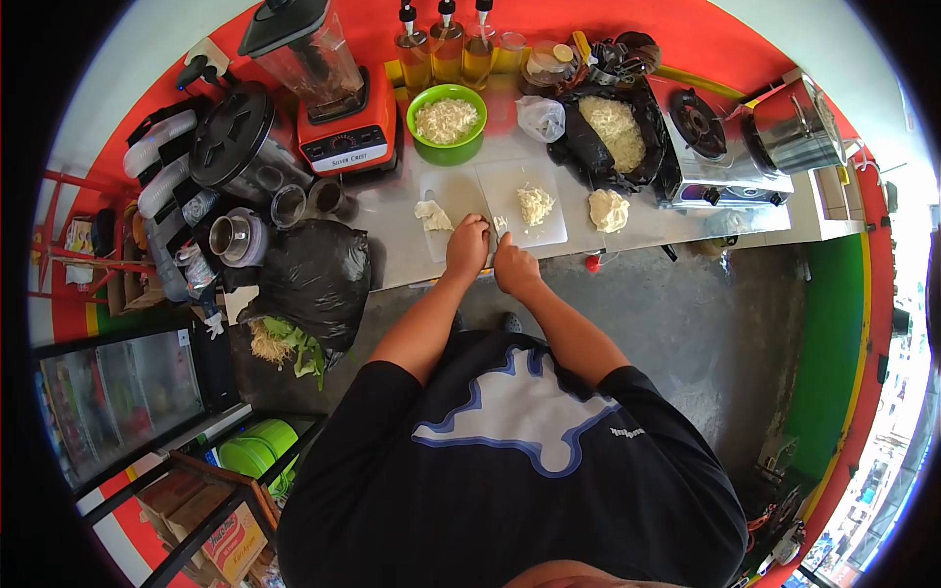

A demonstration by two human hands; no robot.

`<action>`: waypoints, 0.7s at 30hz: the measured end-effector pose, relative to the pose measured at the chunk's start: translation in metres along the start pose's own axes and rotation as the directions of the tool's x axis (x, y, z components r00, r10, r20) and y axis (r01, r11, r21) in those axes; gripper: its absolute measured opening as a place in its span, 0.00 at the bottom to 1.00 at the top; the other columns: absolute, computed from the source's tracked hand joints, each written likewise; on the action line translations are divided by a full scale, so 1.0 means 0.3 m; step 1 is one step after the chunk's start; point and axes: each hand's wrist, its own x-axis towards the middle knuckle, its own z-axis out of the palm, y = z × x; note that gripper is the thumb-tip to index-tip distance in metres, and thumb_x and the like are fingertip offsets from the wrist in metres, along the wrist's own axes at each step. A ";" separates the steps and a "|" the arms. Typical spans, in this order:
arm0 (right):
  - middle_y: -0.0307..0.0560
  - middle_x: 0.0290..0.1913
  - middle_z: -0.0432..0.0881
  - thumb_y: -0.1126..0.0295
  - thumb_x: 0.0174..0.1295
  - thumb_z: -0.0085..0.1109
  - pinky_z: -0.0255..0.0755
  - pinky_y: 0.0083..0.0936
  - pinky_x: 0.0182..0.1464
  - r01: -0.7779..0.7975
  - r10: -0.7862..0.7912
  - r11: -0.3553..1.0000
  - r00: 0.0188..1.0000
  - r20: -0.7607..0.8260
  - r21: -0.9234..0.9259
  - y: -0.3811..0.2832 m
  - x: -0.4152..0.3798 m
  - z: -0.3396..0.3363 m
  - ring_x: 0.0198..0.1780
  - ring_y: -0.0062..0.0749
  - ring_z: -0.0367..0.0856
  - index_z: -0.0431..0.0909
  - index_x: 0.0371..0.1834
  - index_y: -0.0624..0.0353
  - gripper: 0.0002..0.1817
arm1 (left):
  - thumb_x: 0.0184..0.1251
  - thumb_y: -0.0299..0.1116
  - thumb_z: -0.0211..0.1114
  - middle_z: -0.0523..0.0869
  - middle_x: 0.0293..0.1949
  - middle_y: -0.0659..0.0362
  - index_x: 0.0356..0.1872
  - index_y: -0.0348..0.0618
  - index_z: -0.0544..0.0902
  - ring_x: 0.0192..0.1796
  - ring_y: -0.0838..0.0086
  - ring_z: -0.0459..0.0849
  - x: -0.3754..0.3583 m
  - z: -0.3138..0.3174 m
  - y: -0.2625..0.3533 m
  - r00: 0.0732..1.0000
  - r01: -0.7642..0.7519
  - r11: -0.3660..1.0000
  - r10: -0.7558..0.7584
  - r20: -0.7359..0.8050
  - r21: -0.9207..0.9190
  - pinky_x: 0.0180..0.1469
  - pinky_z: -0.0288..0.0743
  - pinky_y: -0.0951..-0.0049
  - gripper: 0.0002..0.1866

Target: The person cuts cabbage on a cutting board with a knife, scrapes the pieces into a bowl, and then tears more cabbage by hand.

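Observation:
My left hand [470, 241] is curled, its fingertips down on the white cutting board [461, 184]; what lies under them is hidden. Close beside it, my right hand [516, 265] is closed around what appears to be a knife, its thin blade pointing away from me and mostly hard to see. A few thin pale strips [501, 224] lie between the hands. Farther right on the board is a small heap of pale shreds [535, 205]. To the left rests a flat pale piece [432, 216]. A pale lump [608, 210] sits on the metal counter beyond the board's right edge.
Behind the board stands a green bowl [451, 153] of pale shreds. A red blender [348, 137] is left of it, pump bottles [447, 44] behind. To the right are a black bag [573, 147] of shreds and a gas stove [725, 171]. Another black bag [314, 279] hangs at the left edge.

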 end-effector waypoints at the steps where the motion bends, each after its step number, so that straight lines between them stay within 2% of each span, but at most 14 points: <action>1: 0.72 0.50 0.85 0.73 0.68 0.54 0.81 0.50 0.56 0.012 -0.012 1.000 1.000 0.000 0.012 0.001 0.008 -0.005 0.53 0.64 0.86 0.62 0.57 0.69 0.19 | 0.60 0.23 0.66 0.87 0.48 0.51 0.38 0.36 0.88 0.49 0.52 0.86 -0.007 0.003 0.001 1.000 0.001 1.000 -0.001 -0.001 0.003 0.53 0.80 0.58 0.07; 4: 0.72 0.51 0.85 0.72 0.68 0.54 0.81 0.49 0.55 -0.005 0.004 0.999 1.000 0.004 0.037 0.004 0.002 -0.026 0.53 0.63 0.87 0.62 0.58 0.69 0.19 | 0.60 0.23 0.66 0.87 0.47 0.51 0.38 0.36 0.88 0.49 0.52 0.86 0.007 0.007 -0.009 0.999 -0.034 0.999 0.034 -0.011 0.005 0.52 0.80 0.58 0.07; 7: 0.72 0.52 0.85 0.72 0.68 0.54 0.81 0.48 0.55 -0.011 0.011 1.000 0.999 0.040 0.000 0.002 -0.037 -0.013 0.54 0.62 0.87 0.62 0.58 0.69 0.20 | 0.63 0.22 0.62 0.86 0.46 0.53 0.38 0.37 0.87 0.49 0.54 0.84 -0.003 0.018 -0.004 0.999 -0.045 0.998 0.046 -0.006 0.049 0.53 0.80 0.57 0.07; 10: 0.71 0.52 0.85 0.72 0.68 0.54 0.80 0.49 0.57 -0.025 0.025 1.000 0.999 0.037 -0.008 0.002 -0.043 0.004 0.55 0.63 0.86 0.63 0.58 0.69 0.19 | 0.61 0.21 0.62 0.86 0.46 0.54 0.37 0.38 0.88 0.50 0.55 0.84 -0.001 0.023 0.006 0.996 -0.037 0.992 0.047 -0.075 0.121 0.53 0.80 0.58 0.07; 12: 0.71 0.52 0.85 0.72 0.68 0.55 0.80 0.48 0.57 -0.019 0.019 1.000 1.000 0.025 0.020 0.003 -0.013 0.003 0.55 0.63 0.86 0.63 0.58 0.68 0.20 | 0.60 0.23 0.66 0.88 0.44 0.54 0.35 0.38 0.88 0.49 0.52 0.83 -0.001 0.018 0.002 0.997 -0.046 0.990 0.053 -0.052 0.134 0.54 0.79 0.59 0.05; 14: 0.71 0.52 0.85 0.72 0.67 0.55 0.80 0.48 0.58 -0.022 0.021 0.998 1.000 0.014 0.059 0.008 0.009 -0.001 0.55 0.63 0.86 0.63 0.58 0.68 0.20 | 0.61 0.24 0.65 0.88 0.44 0.54 0.34 0.39 0.88 0.48 0.52 0.84 -0.006 0.014 0.004 0.998 -0.052 0.987 0.057 -0.027 0.154 0.53 0.79 0.58 0.05; 16: 0.70 0.52 0.85 0.72 0.68 0.55 0.81 0.48 0.56 0.031 -0.031 1.000 0.999 0.020 -0.001 0.017 0.009 -0.033 0.54 0.63 0.86 0.62 0.58 0.67 0.20 | 0.61 0.24 0.65 0.88 0.44 0.55 0.34 0.39 0.89 0.48 0.53 0.84 -0.015 0.019 0.002 0.998 -0.065 0.983 0.067 -0.004 0.171 0.52 0.79 0.58 0.05; 19: 0.70 0.52 0.85 0.72 0.68 0.55 0.81 0.48 0.54 0.003 -0.004 1.000 0.998 0.066 0.009 0.018 -0.017 -0.040 0.54 0.63 0.86 0.63 0.57 0.67 0.19 | 0.62 0.25 0.64 0.88 0.44 0.55 0.34 0.40 0.89 0.47 0.54 0.84 -0.017 0.032 0.003 0.994 -0.079 0.979 0.091 -0.058 0.187 0.51 0.79 0.58 0.06; 21: 0.70 0.52 0.85 0.72 0.68 0.55 0.81 0.48 0.55 -0.011 0.010 1.000 0.999 0.048 0.017 0.009 -0.031 -0.013 0.54 0.63 0.86 0.63 0.57 0.67 0.18 | 0.62 0.25 0.64 0.88 0.43 0.56 0.33 0.40 0.89 0.47 0.54 0.84 -0.011 0.038 0.005 0.999 -0.025 0.972 0.034 -0.035 0.234 0.50 0.80 0.58 0.06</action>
